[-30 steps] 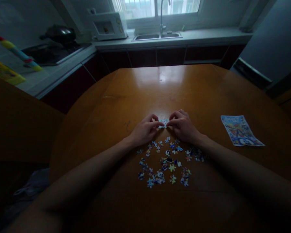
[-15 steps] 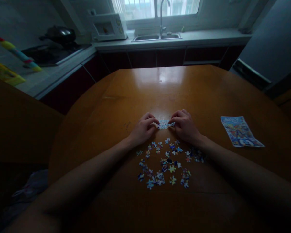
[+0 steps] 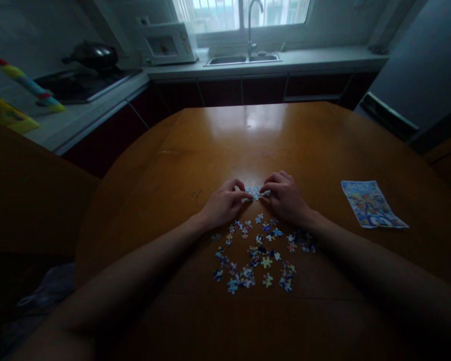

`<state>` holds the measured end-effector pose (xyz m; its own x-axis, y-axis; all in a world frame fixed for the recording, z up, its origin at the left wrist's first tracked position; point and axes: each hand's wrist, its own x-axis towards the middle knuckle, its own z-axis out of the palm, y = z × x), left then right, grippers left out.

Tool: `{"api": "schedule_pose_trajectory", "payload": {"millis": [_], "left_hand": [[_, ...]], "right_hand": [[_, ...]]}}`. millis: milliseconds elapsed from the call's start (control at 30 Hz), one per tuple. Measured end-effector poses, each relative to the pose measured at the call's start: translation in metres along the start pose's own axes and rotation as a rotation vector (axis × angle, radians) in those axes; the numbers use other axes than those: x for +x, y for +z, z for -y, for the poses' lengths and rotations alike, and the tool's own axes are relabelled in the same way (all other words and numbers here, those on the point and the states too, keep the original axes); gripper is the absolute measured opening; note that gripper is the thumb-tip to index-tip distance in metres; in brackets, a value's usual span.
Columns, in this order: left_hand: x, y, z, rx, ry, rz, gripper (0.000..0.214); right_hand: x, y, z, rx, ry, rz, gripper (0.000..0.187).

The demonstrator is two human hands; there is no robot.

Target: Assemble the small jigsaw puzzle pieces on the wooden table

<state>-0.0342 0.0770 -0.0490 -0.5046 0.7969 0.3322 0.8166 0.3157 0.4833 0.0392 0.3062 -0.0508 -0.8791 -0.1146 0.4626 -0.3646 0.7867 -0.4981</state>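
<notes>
My left hand [image 3: 225,203] at nine o'clock and right hand [image 3: 284,196] at three touch the joined puzzle [image 3: 255,192], fingers curled; whether they pinch, I can't tell. Loose pieces [image 3: 266,261] lie at six.

No text can be read with certainty. The printed sheet [image 3: 374,204] at the right of the frame carries pale lettering [image 3: 357,185] along its top edge, too small and blurred to make out. Whether the dark marks [image 3: 197,193] on the table [image 3: 210,145], left of centre, are writing cannot be told.
</notes>
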Motion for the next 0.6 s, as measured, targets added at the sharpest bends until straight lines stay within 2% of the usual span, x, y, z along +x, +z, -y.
{"api": "schedule_pose_trajectory", "payload": {"millis": [167,333,500,600], "left_hand": [[-0.0001,-0.0002,-0.0005,0.006,0.001,0.012,0.032],[-0.0014,-0.0005,-0.0012,0.049,0.045,0.070,0.044],[-0.0004,-0.0005,-0.0022,0.086,0.052,0.094,0.044],[-0.0002,0.0001,-0.0023,0.086,0.050,0.091,0.042]], "right_hand": [[0.0021,-0.0039,-0.0029,-0.003,0.065,-0.128,0.030],[0.0013,-0.0040,-0.0026,0.007,0.042,-0.109,0.025],[0.0015,-0.0016,-0.0077,0.019,0.046,-0.102,0.024],[0.0033,-0.0087,-0.0010,0.029,0.045,-0.118,0.022]]}}
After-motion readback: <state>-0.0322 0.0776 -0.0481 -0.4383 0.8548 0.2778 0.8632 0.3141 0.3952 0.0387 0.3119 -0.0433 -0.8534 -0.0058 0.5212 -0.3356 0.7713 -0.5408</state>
